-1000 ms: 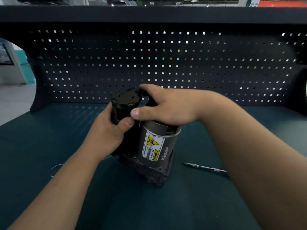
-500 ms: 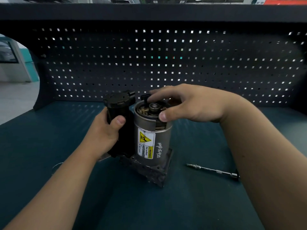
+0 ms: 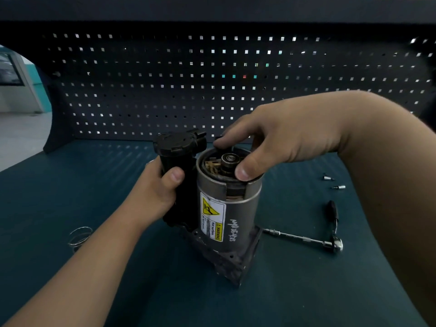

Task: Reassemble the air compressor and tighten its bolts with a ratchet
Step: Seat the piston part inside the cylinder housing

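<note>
The air compressor point(image 3: 226, 215) stands upright on its dark base at the middle of the bench. Its grey motor can carries a yellow warning label, and the open top shows a bearing and brushes. My left hand point(image 3: 158, 187) grips the black cylinder point(image 3: 175, 152) on the compressor's left side, thumb across its front. My right hand point(image 3: 271, 142) reaches over the can's open top, with thumb on the near rim and fingertips on the far rim. A ratchet point(image 3: 306, 238) with a long extension lies on the bench to the right.
Two small sockets point(image 3: 333, 182) lie at the right of the dark green bench point(image 3: 70, 185). A wire spring ring point(image 3: 79, 236) sits at the left. A black pegboard point(image 3: 165, 86) closes the back, under a shelf.
My right hand has lifted off the motor can's top, so the bearing inside now shows. The view has shifted, bringing the ratchet head and sockets into sight. My left hand keeps its grip.
</note>
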The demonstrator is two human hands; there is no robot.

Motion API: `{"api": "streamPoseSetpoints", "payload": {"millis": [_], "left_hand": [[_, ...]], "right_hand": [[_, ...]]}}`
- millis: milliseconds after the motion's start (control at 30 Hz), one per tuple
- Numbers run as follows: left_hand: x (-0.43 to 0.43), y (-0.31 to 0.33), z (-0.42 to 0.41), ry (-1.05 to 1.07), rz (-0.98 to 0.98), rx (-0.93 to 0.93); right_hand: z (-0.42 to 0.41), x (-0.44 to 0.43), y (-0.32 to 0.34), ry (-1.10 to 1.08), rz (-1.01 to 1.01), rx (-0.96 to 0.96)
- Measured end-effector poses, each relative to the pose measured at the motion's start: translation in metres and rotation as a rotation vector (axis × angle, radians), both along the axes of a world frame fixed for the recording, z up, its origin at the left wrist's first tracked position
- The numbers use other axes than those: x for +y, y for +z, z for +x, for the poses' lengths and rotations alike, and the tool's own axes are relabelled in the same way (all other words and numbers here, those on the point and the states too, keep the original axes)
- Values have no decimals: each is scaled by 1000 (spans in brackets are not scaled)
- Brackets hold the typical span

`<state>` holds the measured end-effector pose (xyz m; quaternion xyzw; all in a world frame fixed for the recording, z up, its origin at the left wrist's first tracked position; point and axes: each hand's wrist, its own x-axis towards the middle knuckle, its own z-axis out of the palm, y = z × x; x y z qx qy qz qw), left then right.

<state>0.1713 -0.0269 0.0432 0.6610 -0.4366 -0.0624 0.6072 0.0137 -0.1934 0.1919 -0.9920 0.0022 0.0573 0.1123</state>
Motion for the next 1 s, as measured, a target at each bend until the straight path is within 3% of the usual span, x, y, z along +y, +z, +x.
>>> {"api": "streamPoseSetpoints", "payload": {"millis": [133,233,433,500,600,1000], "left_hand": [[1,0,-1,5,7,0],[1,2,-3,10,0,1],[3,3,-5,39,16,-16],[2,3,-5,48,12,-19],[0,4,-8,43,3,-21],[-1,7,-14,61,4,-3]], "right_hand": [[0,10,6,-43,-45,18],[1,9,2,-50,60,8],[-2,3,-50,-89,869,-5],[-4,6,-64,-88,1044,-61],[-8,8,-70,-92,1055,-120],[-14,11,-54,-189,939,1]]}}
